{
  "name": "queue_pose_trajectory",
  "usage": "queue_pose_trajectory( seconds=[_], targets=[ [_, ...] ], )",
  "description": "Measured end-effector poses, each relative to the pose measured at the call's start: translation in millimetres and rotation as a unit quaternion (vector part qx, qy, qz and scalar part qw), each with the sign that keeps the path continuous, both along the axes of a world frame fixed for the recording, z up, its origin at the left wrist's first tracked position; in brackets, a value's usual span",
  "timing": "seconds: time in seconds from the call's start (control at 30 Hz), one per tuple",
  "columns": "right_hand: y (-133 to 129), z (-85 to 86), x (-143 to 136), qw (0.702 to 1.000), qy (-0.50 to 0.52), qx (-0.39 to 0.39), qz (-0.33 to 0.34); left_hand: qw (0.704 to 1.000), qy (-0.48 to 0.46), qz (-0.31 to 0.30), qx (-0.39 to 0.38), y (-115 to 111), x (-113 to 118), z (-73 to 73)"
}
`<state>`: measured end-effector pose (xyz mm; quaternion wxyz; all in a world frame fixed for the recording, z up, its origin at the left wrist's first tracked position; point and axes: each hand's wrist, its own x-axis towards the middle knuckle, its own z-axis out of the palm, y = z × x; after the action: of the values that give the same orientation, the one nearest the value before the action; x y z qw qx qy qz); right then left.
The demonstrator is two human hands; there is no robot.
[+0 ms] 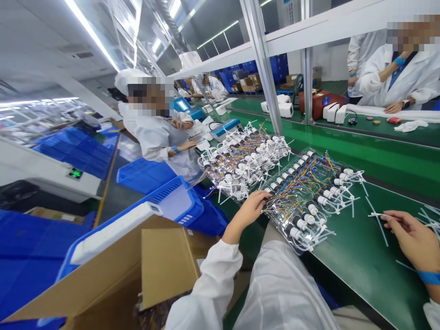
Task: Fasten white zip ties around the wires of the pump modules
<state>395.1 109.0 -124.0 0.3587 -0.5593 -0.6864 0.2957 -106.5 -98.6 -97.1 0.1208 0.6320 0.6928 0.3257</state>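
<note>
A clear plastic tray lies on the green bench, holding rows of small black-and-white cylindrical parts with coloured wires and thin white tubes. My left hand is at its near left edge, fingers closed together by a black part and the wires; what the fingertips grip is hidden. At the right, over the bench, my right hand pinches a thin white tube piece between thumb and fingers. Another loose thin tube shows just beneath it. More white tube pieces lie beyond that hand.
Behind the tray sits a fuller pile of similar wired parts. An open cardboard box and a blue crate stand at my left. A co-worker in white sits further left. A metal post rises from the bench.
</note>
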Motion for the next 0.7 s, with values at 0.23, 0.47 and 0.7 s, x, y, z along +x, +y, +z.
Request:
queue_pose_trajectory(
  seconds=[0.23, 0.47, 0.7],
  targets=[
    [6.1, -9.7, 4.7, 0.996, -0.055, -0.067, 0.017, 0.986, 0.078, -0.109, -0.103, -2.5, -28.0, 21.3],
    [6.6, -18.0, 6.9, 0.996, -0.058, -0.063, 0.021, 0.978, 0.093, -0.136, -0.125, 1.4, -38.0, 31.3],
    [4.4, -15.3, 4.5, 0.996, -0.06, -0.058, 0.011, 0.98, 0.093, -0.134, -0.111, 13.3, -32.3, 28.8]
  ],
)
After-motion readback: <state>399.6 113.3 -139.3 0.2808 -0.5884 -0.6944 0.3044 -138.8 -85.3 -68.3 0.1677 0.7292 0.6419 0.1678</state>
